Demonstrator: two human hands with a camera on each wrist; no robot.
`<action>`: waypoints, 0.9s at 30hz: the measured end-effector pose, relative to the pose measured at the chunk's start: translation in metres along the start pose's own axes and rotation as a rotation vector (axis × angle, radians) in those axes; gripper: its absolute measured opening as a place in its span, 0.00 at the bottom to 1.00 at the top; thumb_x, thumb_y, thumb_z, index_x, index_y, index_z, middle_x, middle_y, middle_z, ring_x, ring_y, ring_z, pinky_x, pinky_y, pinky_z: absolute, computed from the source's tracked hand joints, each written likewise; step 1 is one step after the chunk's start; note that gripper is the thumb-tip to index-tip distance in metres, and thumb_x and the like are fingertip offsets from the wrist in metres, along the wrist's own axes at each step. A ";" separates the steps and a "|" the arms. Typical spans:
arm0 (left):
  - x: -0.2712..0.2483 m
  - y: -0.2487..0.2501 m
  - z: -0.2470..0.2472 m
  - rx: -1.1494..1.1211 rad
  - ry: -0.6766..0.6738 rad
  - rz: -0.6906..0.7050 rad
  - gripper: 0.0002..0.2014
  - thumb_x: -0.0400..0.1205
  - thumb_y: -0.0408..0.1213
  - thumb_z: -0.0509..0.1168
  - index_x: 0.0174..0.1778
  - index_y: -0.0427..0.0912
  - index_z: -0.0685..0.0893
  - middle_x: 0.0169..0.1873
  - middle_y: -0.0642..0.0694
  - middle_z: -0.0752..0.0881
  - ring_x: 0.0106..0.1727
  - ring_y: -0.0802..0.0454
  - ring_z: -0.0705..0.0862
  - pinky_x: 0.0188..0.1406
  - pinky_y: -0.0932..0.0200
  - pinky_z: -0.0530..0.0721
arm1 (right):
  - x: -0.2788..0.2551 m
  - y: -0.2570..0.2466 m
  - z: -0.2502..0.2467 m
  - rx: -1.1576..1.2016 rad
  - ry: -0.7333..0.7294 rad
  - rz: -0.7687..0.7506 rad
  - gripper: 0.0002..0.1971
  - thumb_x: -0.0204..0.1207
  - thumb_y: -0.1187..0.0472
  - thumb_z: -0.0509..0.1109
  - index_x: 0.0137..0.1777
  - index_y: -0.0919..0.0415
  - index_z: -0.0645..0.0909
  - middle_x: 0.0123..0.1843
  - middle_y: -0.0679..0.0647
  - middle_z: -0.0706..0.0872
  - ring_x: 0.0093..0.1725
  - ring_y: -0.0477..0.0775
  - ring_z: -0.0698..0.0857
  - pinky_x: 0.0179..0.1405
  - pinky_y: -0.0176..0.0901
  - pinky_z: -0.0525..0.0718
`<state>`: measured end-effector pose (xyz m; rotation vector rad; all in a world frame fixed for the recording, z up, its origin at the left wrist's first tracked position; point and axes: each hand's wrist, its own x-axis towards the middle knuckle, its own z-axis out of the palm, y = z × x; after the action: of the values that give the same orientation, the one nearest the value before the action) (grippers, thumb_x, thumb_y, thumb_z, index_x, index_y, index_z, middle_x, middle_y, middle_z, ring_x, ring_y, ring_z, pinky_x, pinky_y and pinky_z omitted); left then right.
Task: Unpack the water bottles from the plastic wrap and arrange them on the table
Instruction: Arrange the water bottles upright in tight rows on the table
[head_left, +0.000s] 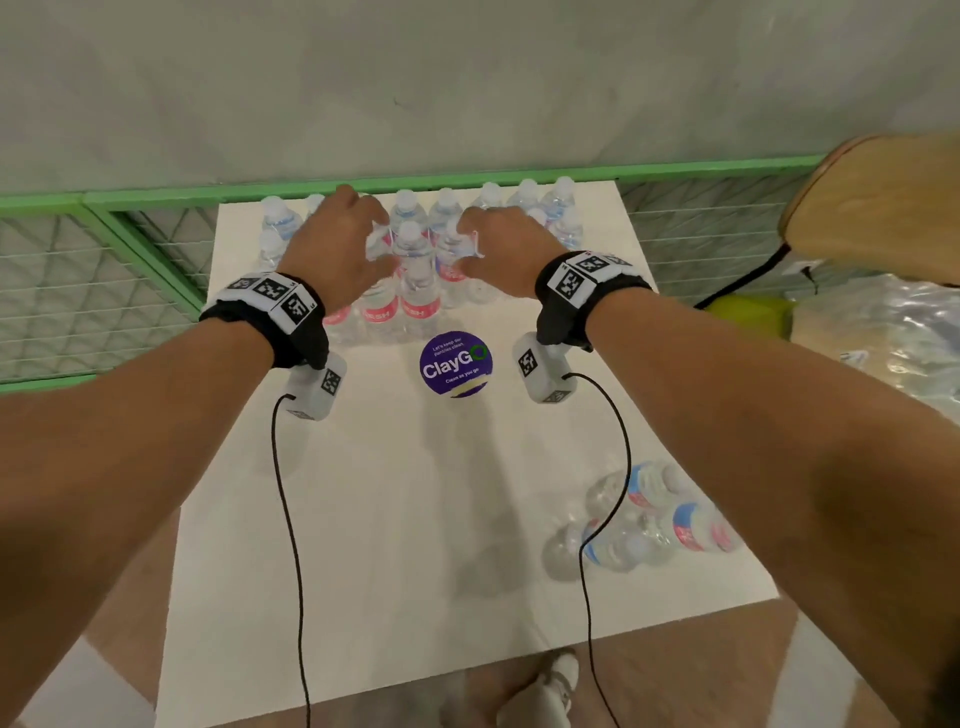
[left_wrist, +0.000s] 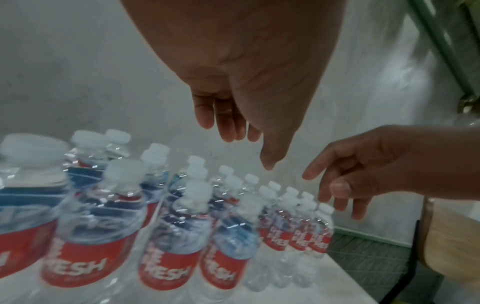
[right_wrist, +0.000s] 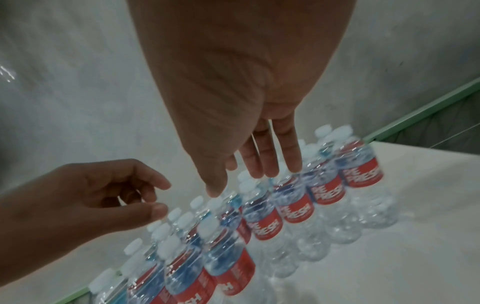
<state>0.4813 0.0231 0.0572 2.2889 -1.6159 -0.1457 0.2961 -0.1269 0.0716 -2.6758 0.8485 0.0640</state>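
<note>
Several clear water bottles (head_left: 415, 296) with red and blue labels and white caps stand in rows at the far end of the white table (head_left: 389, 519). My left hand (head_left: 337, 244) hovers over the left part of the rows, fingers loosely spread downward, holding nothing. My right hand (head_left: 498, 244) hangs over the right part the same way. In the left wrist view my left hand (left_wrist: 246, 144) is just above the caps of the bottles (left_wrist: 182, 226). In the right wrist view the fingertips of my right hand (right_wrist: 241, 164) reach the caps of the bottles (right_wrist: 285, 205).
A few bottles (head_left: 649, 519) lie on their sides at the table's near right. A round purple sticker (head_left: 455, 364) marks the table's middle. Wrapped bottle packs (head_left: 883, 338) and a wooden chair (head_left: 883, 208) are at the right. A green mesh fence (head_left: 104, 270) runs behind.
</note>
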 end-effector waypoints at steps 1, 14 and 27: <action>-0.002 0.012 -0.005 -0.020 0.021 0.019 0.21 0.77 0.49 0.74 0.62 0.44 0.80 0.53 0.43 0.77 0.46 0.44 0.81 0.48 0.47 0.84 | -0.013 0.008 -0.008 -0.003 0.006 0.008 0.24 0.78 0.46 0.70 0.70 0.57 0.76 0.63 0.59 0.84 0.63 0.61 0.82 0.58 0.52 0.80; -0.086 0.216 0.022 -0.164 -0.232 0.232 0.16 0.79 0.56 0.71 0.54 0.50 0.85 0.41 0.58 0.86 0.39 0.56 0.85 0.45 0.49 0.86 | -0.210 0.125 -0.046 -0.081 -0.086 0.136 0.18 0.79 0.44 0.71 0.63 0.54 0.84 0.53 0.51 0.84 0.57 0.56 0.83 0.50 0.43 0.78; -0.183 0.300 0.096 0.045 -0.631 0.226 0.22 0.67 0.58 0.78 0.53 0.54 0.85 0.46 0.55 0.83 0.47 0.53 0.83 0.48 0.53 0.84 | -0.300 0.136 0.020 -0.107 -0.233 -0.009 0.19 0.70 0.44 0.77 0.60 0.43 0.82 0.53 0.51 0.84 0.49 0.54 0.84 0.44 0.43 0.79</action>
<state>0.1226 0.0834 0.0454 2.1921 -2.1716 -0.8527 -0.0258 -0.0589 0.0541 -2.7005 0.7779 0.4216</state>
